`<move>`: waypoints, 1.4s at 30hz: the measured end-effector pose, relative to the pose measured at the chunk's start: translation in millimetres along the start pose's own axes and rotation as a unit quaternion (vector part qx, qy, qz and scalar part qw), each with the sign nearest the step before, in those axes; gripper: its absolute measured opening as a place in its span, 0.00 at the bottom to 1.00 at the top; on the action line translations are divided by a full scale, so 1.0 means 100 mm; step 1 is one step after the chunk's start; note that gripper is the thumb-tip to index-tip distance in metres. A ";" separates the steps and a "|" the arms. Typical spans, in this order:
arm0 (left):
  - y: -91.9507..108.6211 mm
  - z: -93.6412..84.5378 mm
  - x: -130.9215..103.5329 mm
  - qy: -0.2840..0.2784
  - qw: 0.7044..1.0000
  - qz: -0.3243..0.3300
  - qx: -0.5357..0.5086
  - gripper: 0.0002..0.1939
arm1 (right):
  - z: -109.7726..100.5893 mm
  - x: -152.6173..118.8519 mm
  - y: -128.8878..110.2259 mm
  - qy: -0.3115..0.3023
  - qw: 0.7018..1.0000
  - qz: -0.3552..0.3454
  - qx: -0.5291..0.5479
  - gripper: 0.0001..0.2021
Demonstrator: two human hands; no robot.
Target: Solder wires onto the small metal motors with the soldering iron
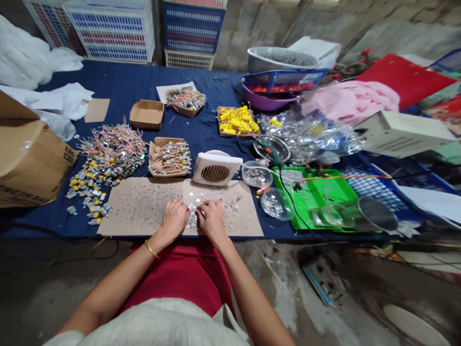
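Note:
Both hands rest over a flat cardboard sheet point(137, 204) at the table's front edge. My left hand point(175, 217) is closed, fingertips pinched together; whatever they hold is too small to name. Close by on the right, my right hand point(211, 216) is curled too, thumb and finger pressed together over something I cannot make out. Between and around them lie small shiny metal pieces point(193, 216), with more scattered to the right. Just behind the hands stands a white square fan point(217, 169) with a brown grille.
Small motors with wires point(111, 151) are heaped at left beside a cardboard box point(32, 163). Yellow parts fill a small carton point(237, 121). At right are bowls of metal pieces point(276, 203), a green tray point(324, 190), a soldering iron point(269, 150) and its trailing cord.

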State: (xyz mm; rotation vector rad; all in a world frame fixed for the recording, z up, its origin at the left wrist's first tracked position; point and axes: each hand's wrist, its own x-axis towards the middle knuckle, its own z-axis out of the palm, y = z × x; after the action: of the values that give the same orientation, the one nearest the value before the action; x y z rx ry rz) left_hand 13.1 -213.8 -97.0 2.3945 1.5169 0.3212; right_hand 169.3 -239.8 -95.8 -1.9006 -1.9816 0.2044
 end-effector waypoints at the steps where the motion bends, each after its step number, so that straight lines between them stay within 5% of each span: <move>1: -0.01 -0.01 0.01 -0.004 1.000 -0.002 -0.005 0.08 | 0.01 0.01 -0.02 -0.002 1.000 -0.002 -0.003 0.06; 10: -0.03 -0.04 0.07 -0.012 0.992 -0.040 -0.120 0.04 | 0.04 0.08 -0.08 -0.021 0.999 -0.009 -0.030 0.07; 15: -0.16 -0.11 0.02 0.000 0.952 -0.124 -0.281 0.04 | -0.01 0.08 0.00 -0.023 0.999 -0.013 -0.021 0.07; 19: -0.24 -0.13 0.00 0.001 0.932 -0.125 -0.339 0.10 | -0.06 0.07 0.08 -0.023 0.999 -0.014 -0.017 0.08; 34: -0.27 -0.12 -0.07 -0.013 0.925 -0.152 -0.349 0.09 | -0.02 0.16 -0.01 -0.055 0.997 -0.058 -0.010 0.08; 42: 0.08 0.04 0.09 0.000 0.970 -0.117 -0.213 0.06 | -0.07 0.02 0.11 0.038 0.994 0.086 0.060 0.08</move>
State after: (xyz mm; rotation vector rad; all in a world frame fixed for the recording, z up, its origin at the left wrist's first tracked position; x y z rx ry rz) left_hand 24.6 -209.2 -97.9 1.8670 1.5286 0.5322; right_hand 182.1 -238.3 -92.7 -1.9721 -1.7174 0.2866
